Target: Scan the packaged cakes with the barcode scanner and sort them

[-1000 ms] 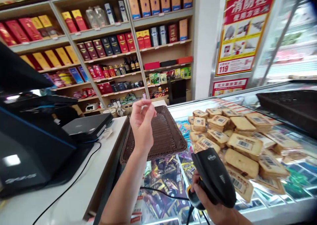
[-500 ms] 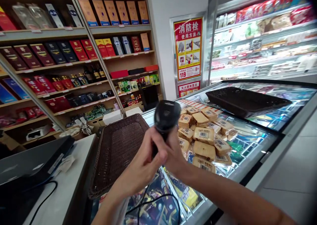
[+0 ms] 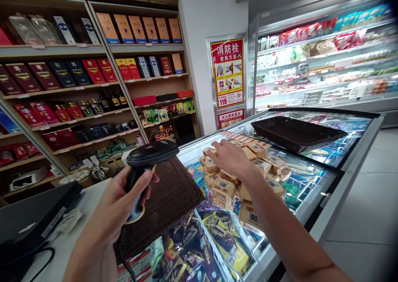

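Observation:
My left hand (image 3: 124, 199) is wrapped round the handle of a black barcode scanner (image 3: 152, 153), its head pointing right and its cable hanging down. Over a pile of packaged bread (image 3: 222, 187) with barcode labels, my right hand (image 3: 231, 157) reaches out with its fingers apart. Whether its fingertips touch a pack I cannot tell. The bread lies on the glass top of a chest freezer (image 3: 317, 186). Beneath the scanner sits a dark brown woven basket (image 3: 174, 191), partly hidden by my left hand.
Another dark basket (image 3: 295, 133) rests farther back on the freezer. A counter (image 3: 96, 195) with a black device (image 3: 40, 220) stands at left. Shelves of boxes (image 3: 139, 29) line the back wall, and a lit refrigerated display (image 3: 323, 62) fills the right.
My hands were together on the scanner. My left hand now holds it alone, farther left, while my right hand has let go and moved over the bread. The view has tilted up slightly.

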`<state>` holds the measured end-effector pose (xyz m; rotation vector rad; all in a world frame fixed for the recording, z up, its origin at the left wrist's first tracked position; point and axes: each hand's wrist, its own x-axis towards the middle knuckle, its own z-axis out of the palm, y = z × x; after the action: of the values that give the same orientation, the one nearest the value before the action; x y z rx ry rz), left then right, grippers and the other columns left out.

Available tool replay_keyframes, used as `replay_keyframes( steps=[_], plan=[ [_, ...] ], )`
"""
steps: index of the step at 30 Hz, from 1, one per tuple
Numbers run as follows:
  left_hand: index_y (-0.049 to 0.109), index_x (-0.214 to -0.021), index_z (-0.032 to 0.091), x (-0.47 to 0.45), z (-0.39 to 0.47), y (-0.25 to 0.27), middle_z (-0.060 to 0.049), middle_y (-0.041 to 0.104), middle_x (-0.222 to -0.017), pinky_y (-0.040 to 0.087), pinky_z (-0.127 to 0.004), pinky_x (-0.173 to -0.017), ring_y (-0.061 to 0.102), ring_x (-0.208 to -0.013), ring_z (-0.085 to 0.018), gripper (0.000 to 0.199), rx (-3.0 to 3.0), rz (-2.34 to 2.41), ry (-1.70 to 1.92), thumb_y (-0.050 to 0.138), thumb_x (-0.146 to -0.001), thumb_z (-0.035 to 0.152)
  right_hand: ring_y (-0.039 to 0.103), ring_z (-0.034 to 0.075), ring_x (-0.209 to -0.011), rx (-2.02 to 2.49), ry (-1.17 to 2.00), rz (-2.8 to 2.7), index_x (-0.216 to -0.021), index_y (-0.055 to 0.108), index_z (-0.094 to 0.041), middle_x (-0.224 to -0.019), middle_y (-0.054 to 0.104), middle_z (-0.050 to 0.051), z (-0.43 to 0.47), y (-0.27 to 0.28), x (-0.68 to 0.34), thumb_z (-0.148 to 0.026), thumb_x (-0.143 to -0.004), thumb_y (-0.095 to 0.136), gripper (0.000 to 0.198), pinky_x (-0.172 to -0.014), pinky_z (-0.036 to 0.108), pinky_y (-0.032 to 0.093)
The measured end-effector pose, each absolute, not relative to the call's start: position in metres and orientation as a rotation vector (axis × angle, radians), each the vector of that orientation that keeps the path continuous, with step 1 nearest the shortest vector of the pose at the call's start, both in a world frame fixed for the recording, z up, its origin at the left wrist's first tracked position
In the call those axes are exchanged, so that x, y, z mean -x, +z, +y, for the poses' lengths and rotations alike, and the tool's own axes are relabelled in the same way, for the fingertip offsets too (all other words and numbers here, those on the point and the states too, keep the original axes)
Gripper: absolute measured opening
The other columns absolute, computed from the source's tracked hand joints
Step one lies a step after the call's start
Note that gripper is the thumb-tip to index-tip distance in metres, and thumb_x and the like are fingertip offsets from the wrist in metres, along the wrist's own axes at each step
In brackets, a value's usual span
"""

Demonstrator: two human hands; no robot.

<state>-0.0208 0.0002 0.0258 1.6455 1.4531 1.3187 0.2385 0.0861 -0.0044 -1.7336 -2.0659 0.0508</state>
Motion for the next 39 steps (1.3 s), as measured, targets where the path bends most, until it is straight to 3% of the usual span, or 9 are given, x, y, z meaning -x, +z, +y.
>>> replay_keyframes(
  steps=[4, 8, 11, 15, 18, 26, 30, 35, 39],
  plan=[
    [0.067, -0.086, 0.023, 0.018, 0.001, 0.023, 0.0, 0.057, -0.056, 0.036, -0.022, -0.038, 0.048, -0.047, -0.013, 0.043, -1.576, 1.423, 1.361, 0.071, -0.072, 0.064, 0.059, 0.037, -0.117, 1.877, 0.134, -2.088, -0.122, 0.062, -0.009, -0.124, 0.063, 0.026, 0.099, -0.01, -0.247, -0.037, -0.098, 0.045, 0.041, -0.094, 0.05, 0.042],
    [0.065, -0.109, 0.025, -0.015, 0.007, 0.012, -0.001, 0.066, -0.073, 0.049, -0.024, -0.049, 0.06, -0.058, -0.015, 0.055, -1.372, 1.241, 1.431, 0.071, -0.072, 0.065, 0.061, 0.031, -0.116, 1.613, 0.253, -2.191, -0.113, 0.065, -0.018, -0.121, 0.068, 0.016, 0.082, -0.002, -0.232, -0.053, -0.103, 0.018, 0.06, -0.094, 0.044, 0.043],
    [0.059, -0.126, 0.025, -0.041, 0.01, -0.002, -0.005, 0.07, -0.096, 0.058, -0.031, -0.07, 0.069, -0.086, -0.022, 0.07, -1.217, 1.103, 1.495, 0.066, -0.073, 0.071, 0.065, 0.028, -0.107, 1.216, 0.568, -2.153, -0.115, 0.061, -0.019, -0.114, 0.071, 0.014, 0.061, 0.003, -0.211, -0.068, -0.097, 0.012, 0.071, -0.089, 0.04, 0.046],
    [0.049, -0.14, 0.028, -0.064, 0.009, -0.018, -0.007, 0.059, -0.135, 0.047, -0.039, -0.104, 0.051, -0.131, -0.027, 0.082, -1.174, 0.835, 1.483, 0.039, -0.08, 0.083, 0.067, 0.03, -0.1, 0.983, 0.732, -1.954, -0.124, 0.052, -0.016, -0.107, 0.072, 0.016, 0.037, 0.001, -0.188, -0.071, -0.09, 0.042, 0.065, -0.08, 0.037, 0.049],
    [0.043, -0.145, 0.032, -0.07, 0.005, -0.021, -0.004, 0.05, -0.147, 0.035, -0.039, -0.115, 0.034, -0.144, -0.026, 0.085, -1.217, 0.721, 1.387, 0.03, -0.08, 0.085, 0.067, 0.031, -0.099, 1.025, 0.642, -1.889, -0.121, 0.051, -0.014, -0.102, 0.072, 0.017, 0.03, 0.001, -0.186, -0.061, -0.091, 0.051, 0.056, -0.078, 0.037, 0.048],
    [0.054, -0.135, 0.026, -0.065, 0.035, -0.053, -0.011, 0.056, -0.135, 0.036, -0.048, -0.111, 0.046, -0.131, -0.029, 0.077, -1.743, 0.908, 1.128, 0.015, -0.091, 0.075, 0.063, 0.021, -0.075, 1.154, 0.37, -2.024, -0.091, 0.062, -0.019, -0.083, 0.07, 0.006, 0.016, 0.02, -0.236, -0.041, -0.09, 0.056, 0.023, -0.065, 0.031, 0.043],
    [0.061, -0.121, 0.021, -0.052, 0.057, -0.089, -0.015, 0.058, -0.123, 0.043, -0.052, -0.099, 0.049, -0.117, -0.034, 0.06, -2.441, 1.293, 0.481, 0.047, -0.087, 0.069, 0.057, 0.017, -0.055, 1.317, 0.341, -1.841, -0.074, 0.061, -0.02, -0.063, 0.065, 0.002, 0.002, 0.023, -0.263, -0.046, -0.086, 0.06, 0.029, -0.051, 0.028, 0.041],
    [0.06, -0.119, 0.021, -0.048, 0.063, -0.108, -0.013, 0.058, -0.119, 0.046, -0.044, -0.093, 0.047, -0.114, -0.031, 0.05, -2.804, 1.438, 0.171, 0.063, -0.084, 0.057, 0.057, 0.016, -0.048, 1.136, 0.655, -1.462, -0.085, 0.067, -0.021, -0.062, 0.064, 0.001, -0.014, 0.022, -0.279, -0.046, -0.081, 0.068, 0.026, -0.043, 0.026, 0.043],
    [0.057, -0.122, 0.02, -0.05, 0.066, -0.106, -0.012, 0.058, -0.119, 0.044, -0.042, -0.096, 0.047, -0.114, -0.03, 0.05, -2.871, 1.443, 0.215, 0.063, -0.085, 0.053, 0.056, 0.014, -0.048, 0.884, 1.066, -1.148, -0.105, 0.064, -0.024, -0.066, 0.062, -0.002, -0.038, 0.002, -0.289, -0.037, -0.08, 0.066, 0.029, -0.045, 0.025, 0.045]
  ],
)
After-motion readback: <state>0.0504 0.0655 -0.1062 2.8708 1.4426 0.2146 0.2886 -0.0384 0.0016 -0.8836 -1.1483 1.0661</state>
